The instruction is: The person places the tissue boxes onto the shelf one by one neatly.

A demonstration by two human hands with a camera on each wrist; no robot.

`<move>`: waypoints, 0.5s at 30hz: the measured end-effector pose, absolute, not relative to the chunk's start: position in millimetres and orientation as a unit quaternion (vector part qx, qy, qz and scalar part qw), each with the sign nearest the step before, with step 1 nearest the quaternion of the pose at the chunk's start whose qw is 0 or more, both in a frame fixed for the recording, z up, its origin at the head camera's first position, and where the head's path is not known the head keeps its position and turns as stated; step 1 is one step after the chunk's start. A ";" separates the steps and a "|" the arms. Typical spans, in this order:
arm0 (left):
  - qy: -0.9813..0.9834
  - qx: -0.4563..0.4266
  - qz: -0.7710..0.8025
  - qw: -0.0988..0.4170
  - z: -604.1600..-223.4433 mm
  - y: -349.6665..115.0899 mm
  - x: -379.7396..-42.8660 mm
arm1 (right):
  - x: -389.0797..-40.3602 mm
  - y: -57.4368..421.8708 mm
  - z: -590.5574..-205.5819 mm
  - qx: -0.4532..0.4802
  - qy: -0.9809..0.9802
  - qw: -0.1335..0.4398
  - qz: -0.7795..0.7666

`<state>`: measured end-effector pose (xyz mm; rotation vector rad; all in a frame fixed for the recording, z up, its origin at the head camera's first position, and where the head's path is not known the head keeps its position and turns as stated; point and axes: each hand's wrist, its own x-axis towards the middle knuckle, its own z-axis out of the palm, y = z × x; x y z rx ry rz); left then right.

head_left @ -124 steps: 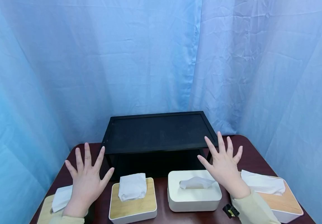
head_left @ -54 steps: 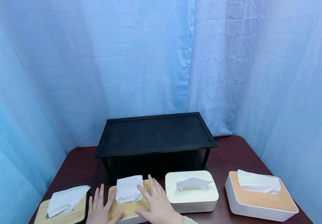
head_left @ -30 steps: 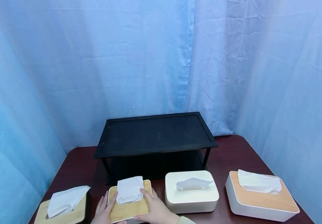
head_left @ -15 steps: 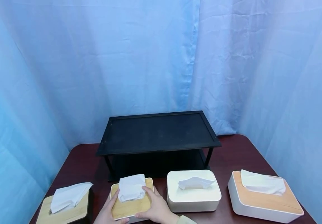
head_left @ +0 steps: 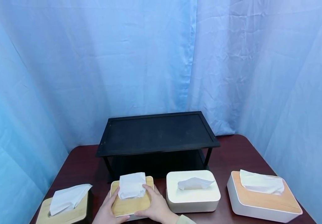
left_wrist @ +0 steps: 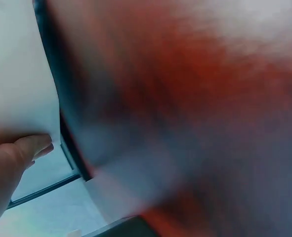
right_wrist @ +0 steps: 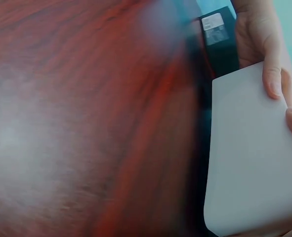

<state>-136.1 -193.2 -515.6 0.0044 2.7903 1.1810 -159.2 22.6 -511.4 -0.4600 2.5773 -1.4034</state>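
Between my two hands is a white tissue box (head_left: 131,207) with a light bamboo lid and a white tissue (head_left: 132,185) sticking out. On its left side my left hand (head_left: 107,210) grips it, thumb along the lid's edge. My right hand (head_left: 158,207) holds the right side, with the thumb at the near edge and a fingertip by the tissue. In the right wrist view the plain white box wall (right_wrist: 249,153) shows, with the left hand (right_wrist: 262,42) on it. Part of the left hand (left_wrist: 7,163) also touches the wall in the left wrist view.
To the left stands a dark tissue box (head_left: 66,214) with a wooden lid. A cream tissue box (head_left: 193,203) and a white one with an orange-toned lid (head_left: 267,202) stand right. Behind is a black two-tier shelf (head_left: 158,133) on the dark red table (head_left: 233,155), before blue curtains (head_left: 149,62).
My spread hands have come down and inward onto the bamboo-lidded tissue box and closed on its sides. In the last half second the box has shifted slightly upward in the head view.
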 end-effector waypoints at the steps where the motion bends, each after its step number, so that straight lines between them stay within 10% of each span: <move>1: 0.919 -0.005 0.391 0.056 -513.5 -193.0 -136.9 | -159.8 21.9 -508.9 -0.156 0.866 0.079 -0.468; 15: 0.914 0.014 0.404 0.012 -483.6 -191.1 -164.5 | -181.3 9.8 -464.1 -0.132 0.885 0.062 -0.443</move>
